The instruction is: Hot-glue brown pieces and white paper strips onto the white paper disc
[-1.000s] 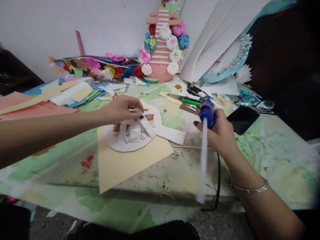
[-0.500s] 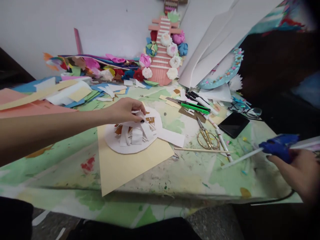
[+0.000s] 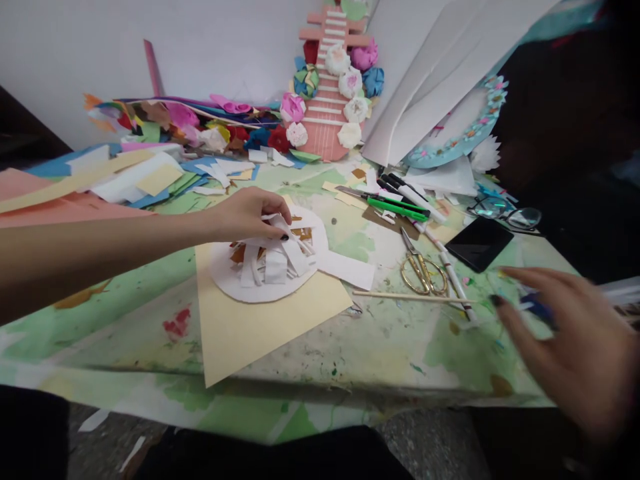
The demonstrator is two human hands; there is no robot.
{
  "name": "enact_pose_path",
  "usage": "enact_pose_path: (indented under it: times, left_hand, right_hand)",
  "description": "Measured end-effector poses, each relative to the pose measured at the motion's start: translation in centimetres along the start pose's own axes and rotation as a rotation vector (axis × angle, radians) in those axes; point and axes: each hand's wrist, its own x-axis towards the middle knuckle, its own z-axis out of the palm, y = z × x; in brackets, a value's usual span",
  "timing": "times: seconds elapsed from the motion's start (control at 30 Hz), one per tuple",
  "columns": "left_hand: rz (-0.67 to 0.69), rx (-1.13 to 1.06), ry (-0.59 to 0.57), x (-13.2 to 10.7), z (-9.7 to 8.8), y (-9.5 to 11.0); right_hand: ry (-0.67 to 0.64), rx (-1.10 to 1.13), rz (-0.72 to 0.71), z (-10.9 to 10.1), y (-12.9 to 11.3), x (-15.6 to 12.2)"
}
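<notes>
the left grip [image 3: 246,215] pinches a paper strip [image 3: 295,255], probably for steadiness; the right grip [image 3: 575,333] is spread near a blue tool [image 3: 540,311].

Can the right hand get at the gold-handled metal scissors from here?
Probably yes: the blurred right hand, apparently open, is right of the gold-handled metal scissors; nothing covers them, and only a slim white dark-banded pen lies between. Whether it touches the blue plastic tool is unclear.
</notes>
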Motion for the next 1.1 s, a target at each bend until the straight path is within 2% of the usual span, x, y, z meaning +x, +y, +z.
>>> enact_pose_path:
  times: [0.03, 0.07, 0.1, 0.17, 0.27, 0.37, 0.53, 0.77, 1.1]
  left_hand:
    - [0.004, -0.003, 0.005, 0.0, 0.1, 0.0]
    - [0.004, -0.004, 0.006, 0.1, 0.1, 0.1]
    - [-0.001, -0.002, 0.002, 0.1, 0.2, 0.2]
    - [-0.012, 0.004, -0.018, 0.0, 0.2, 0.4]
    - [0.008, -0.009, -0.037, -0.1, 0.2, 0.5]
    - [0.031, -0.038, -0.008, -0.2, 0.3, 0.3]
    - [0.027, -0.044, -0.004, 0.1, 0.4, -0.2]
    - [0.053, -0.096, 0.004, 0.0, 0.4, -0.4]
    - [0.050, -0.098, 0.001, 0.1, 0.5, -0.2]
  right_hand:
    - [-0.103, 0.112, -0.189, 0.3, -3.0, 1.0]
    - [-0.143, 0.227, -0.355, 0.9, -5.8, 1.9]
    - [-0.246, 0.274, -0.482, 1.7, -8.2, 2.8]
    - [-0.347, 0.253, -0.616, 3.6, -12.0, 4.4]
    - [-0.430, 0.169, -0.724, 6.3, -15.1, 6.4]
    - [-0.401, 0.147, -0.758, 8.1, -15.9, 7.4]
    - [-0.389, 0.156, -0.746, 9.2, -15.7, 7.6]
    - [-0.319, 0.140, -0.788, 9.7, -15.6, 7.3]
    - [-0.290, 0.140, -0.826, 10.0, -15.8, 6.8]
